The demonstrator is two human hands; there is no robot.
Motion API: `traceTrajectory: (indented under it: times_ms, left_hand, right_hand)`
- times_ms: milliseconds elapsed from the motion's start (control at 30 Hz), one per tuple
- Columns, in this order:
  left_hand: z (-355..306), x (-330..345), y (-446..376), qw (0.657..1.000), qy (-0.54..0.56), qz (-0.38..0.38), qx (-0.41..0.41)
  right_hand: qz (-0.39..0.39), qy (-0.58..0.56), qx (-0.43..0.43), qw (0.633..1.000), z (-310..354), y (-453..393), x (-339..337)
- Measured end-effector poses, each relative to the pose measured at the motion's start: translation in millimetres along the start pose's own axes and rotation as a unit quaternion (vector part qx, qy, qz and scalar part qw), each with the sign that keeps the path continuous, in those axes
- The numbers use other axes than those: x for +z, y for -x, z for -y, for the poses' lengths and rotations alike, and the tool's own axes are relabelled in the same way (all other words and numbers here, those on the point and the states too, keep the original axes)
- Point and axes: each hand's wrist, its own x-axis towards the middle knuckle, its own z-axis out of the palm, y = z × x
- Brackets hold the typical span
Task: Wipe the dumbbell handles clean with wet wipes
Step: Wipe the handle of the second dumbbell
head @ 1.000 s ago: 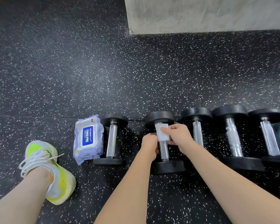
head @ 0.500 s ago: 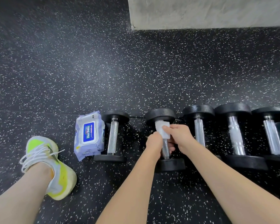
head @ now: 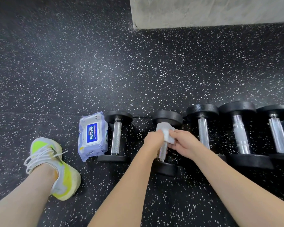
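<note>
**Wipe at the far end of the handle**

Found the wet wipe [head: 166, 134] bunched round the top of the dumbbell handle [head: 161, 152], just beyond the fingers and touching the far head [head: 167, 117]. Lay flatter and a little lower on the bar a second ago. Shifted up along with it: left hand [head: 154, 141], curled round the bare steel directly beneath the wipe, knuckles against its edge. Pinched the wipe's near corner between thumb and fingers of the right hand [head: 182, 145], the other fingers only loosely bent, no full wrap round the bar.

Probably marked the far end of one stroke. Left the stretch of bar nearer than the fingers bare and shining; could not tell whether already wiped. Called next, most likely, for a pull back toward the near head with the left hand steadying the dumbbell on the floor [head: 105, 71].

Stood untouched to the left of the fingers: one more dumbbell [head: 116, 138], with the wipes pack [head: 93, 136] just beside it. Stood in a row to the right of the fingers: three further dumbbells [head: 203, 133], so plenty of the job apparently remaining.
</note>
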Motion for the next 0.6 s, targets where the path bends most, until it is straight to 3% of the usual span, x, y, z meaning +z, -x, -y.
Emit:
traceTrajectory:
  times_ms: [100,200,300,600]
  left_hand:
    - [-19.1,-9.8,39.8,0.998,0.042,0.044,-0.010]
    - [-19.2,-11.0,33.3,0.990,0.122,0.052,0.047]
    - [-15.5,-6.6,24.5,0.993,0.053,-0.028,0.102]
    - [-17.2,-0.7,27.3,0.992,0.079,0.051,0.078]
  right_hand:
    - [-0.049,0.006,-0.018,0.999,4.1,1.4,0.2]
    - [-0.073,-0.006,-0.015,0.997,6.1,3.7,-3.3]
    - [-0.044,-0.025,-0.002,0.999,8.6,8.7,-7.2]
    - [-0.057,-0.084,0.008,0.995,3.5,3.7,-6.2]
